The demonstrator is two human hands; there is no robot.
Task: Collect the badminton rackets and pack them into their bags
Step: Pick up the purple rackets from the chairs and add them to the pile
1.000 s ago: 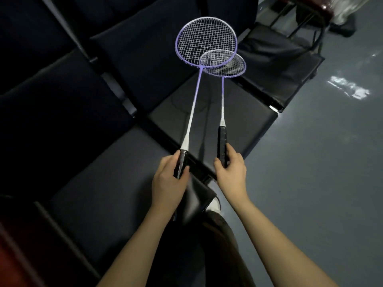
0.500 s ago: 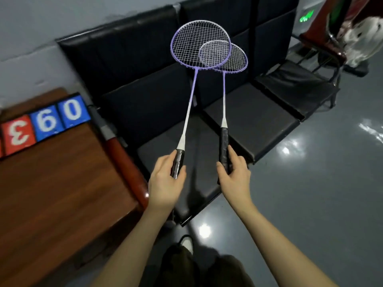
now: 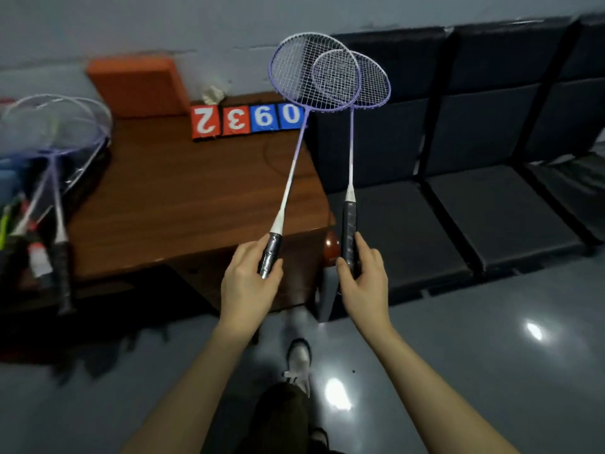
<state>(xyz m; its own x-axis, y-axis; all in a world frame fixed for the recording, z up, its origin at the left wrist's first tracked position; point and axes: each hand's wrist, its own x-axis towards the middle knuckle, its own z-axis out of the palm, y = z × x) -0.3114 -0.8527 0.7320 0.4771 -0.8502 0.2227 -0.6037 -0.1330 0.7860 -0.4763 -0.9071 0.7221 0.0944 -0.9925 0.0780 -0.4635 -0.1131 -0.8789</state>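
Note:
I hold two purple badminton rackets upright in front of me, one per hand. My left hand (image 3: pixel 248 286) grips the black handle of the left racket (image 3: pixel 294 158), whose shaft leans right. My right hand (image 3: pixel 363 283) grips the handle of the right racket (image 3: pixel 351 152), which stands nearly vertical. Their strung heads overlap near the wall. At the left edge of the wooden table (image 3: pixel 183 204) lie more rackets (image 3: pixel 55 178) on what looks like a clear plastic bag (image 3: pixel 88 168), blurred.
A flip scoreboard (image 3: pixel 247 121) with red and blue number cards and an orange box (image 3: pixel 137 86) stand at the table's back. A row of black padded seats (image 3: pixel 491 204) runs along the wall to the right. My shoe (image 3: pixel 299 358) is on the glossy grey floor.
My view has swung left from the black seats to the wooden table, bringing the scoreboard and the other rackets into sight. Both hands keep the same hold on their rackets.

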